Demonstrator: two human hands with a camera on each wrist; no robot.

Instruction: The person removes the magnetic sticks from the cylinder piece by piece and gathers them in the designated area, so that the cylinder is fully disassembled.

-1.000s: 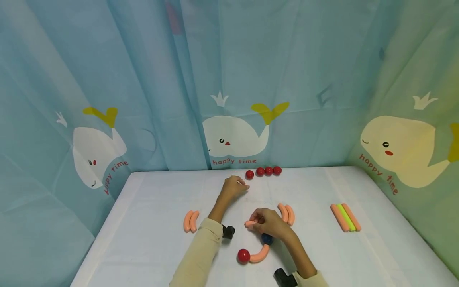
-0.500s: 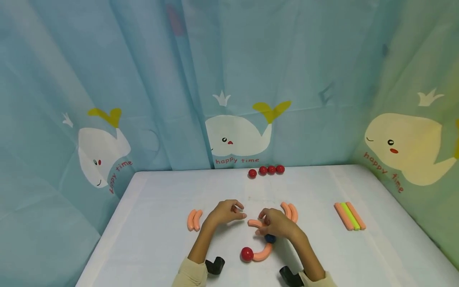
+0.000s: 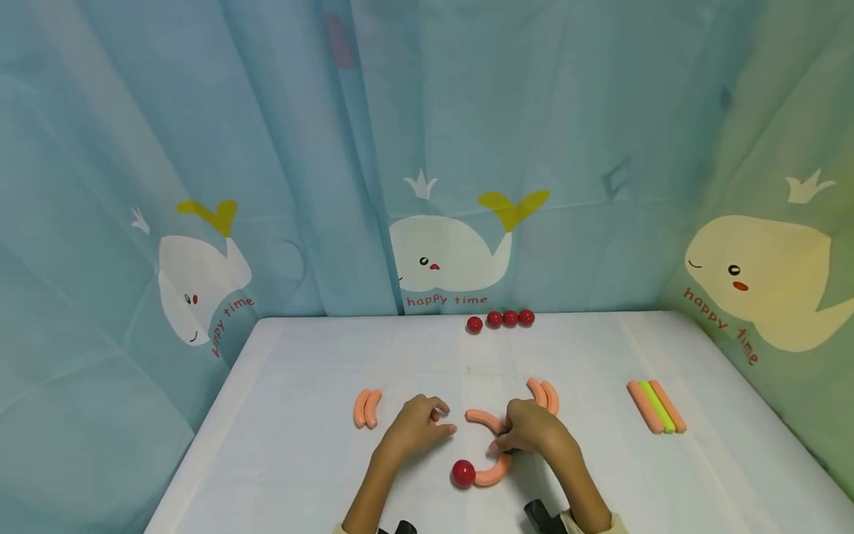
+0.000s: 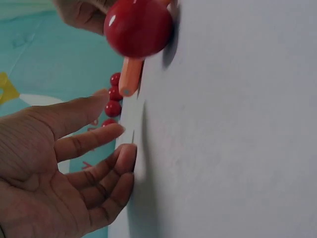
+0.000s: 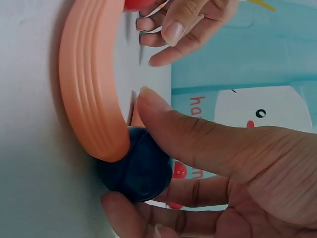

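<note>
My right hand [image 3: 534, 429] is at the right side of a small arc of toy pieces on the white table. In the right wrist view its thumb and fingers hold a dark blue ball [image 5: 139, 173]. A near curved orange rod [image 5: 91, 84] meets that ball at one end; its other end meets a larger red ball [image 3: 463, 473]. The far curved orange rod [image 3: 484, 419] lies with its right end at the right fingers, its left end free. My left hand [image 3: 419, 424] hovers left of the arc, fingers loosely bent, holding nothing.
Two curved orange rods [image 3: 366, 408] lie at the left, and two more curved rods [image 3: 543, 395] behind my right hand. Straight orange and green rods [image 3: 657, 406] lie at the right. Several red balls [image 3: 510, 318] line the back edge, before a blue whale-print curtain [image 3: 333, 148].
My left hand has drawn back from near the far red balls toward the arc. My right hand has let go of the far curved rod and moved down to the dark blue ball.
</note>
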